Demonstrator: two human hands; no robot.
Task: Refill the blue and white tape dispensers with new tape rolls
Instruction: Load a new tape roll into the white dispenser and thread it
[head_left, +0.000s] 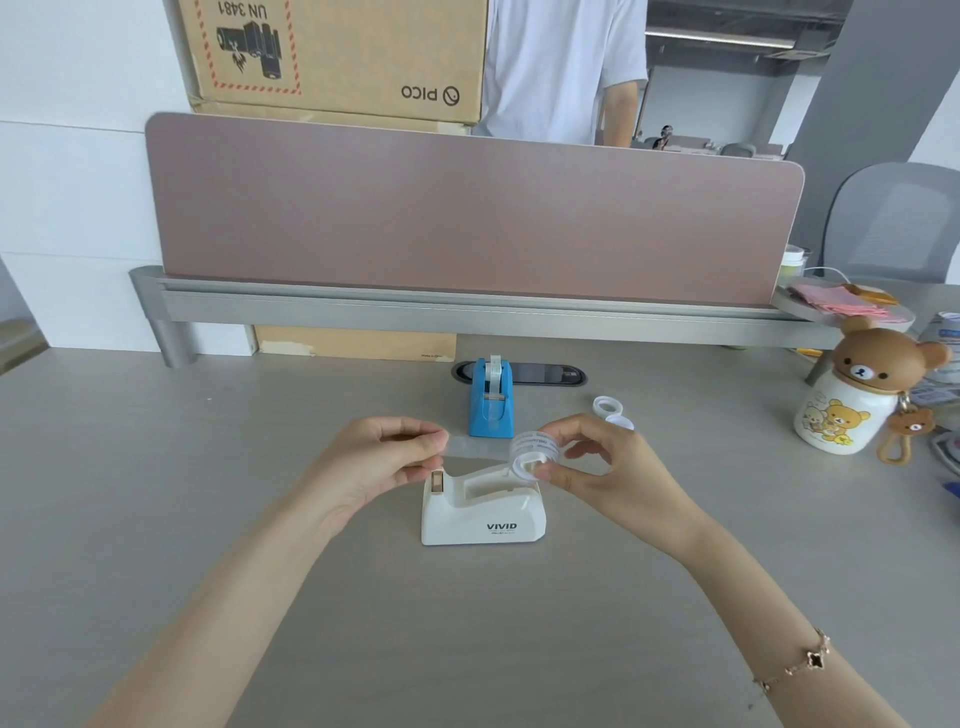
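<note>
The blue dispenser (491, 397) already carries tape. Your right hand (605, 462) grips a new roll (535, 452) above the empty white dispenser (483, 512); your left hand (387, 457) pinches its pulled-out end.

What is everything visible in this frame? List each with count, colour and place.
white dispenser: 1, cream, desk centre, slot empty
blue dispenser: 1, blue, behind it, tape loaded
tape roll: 1, clear, held above the white dispenser, strip pulled left
empty cores: 2, white, right of the blue dispenser
bear bottle: 1, white and brown, far right
divider: 1, pink, back of desk
cardboard box: 1, brown, behind divider
left hand: pinches strip end
right hand: holds roll
</note>
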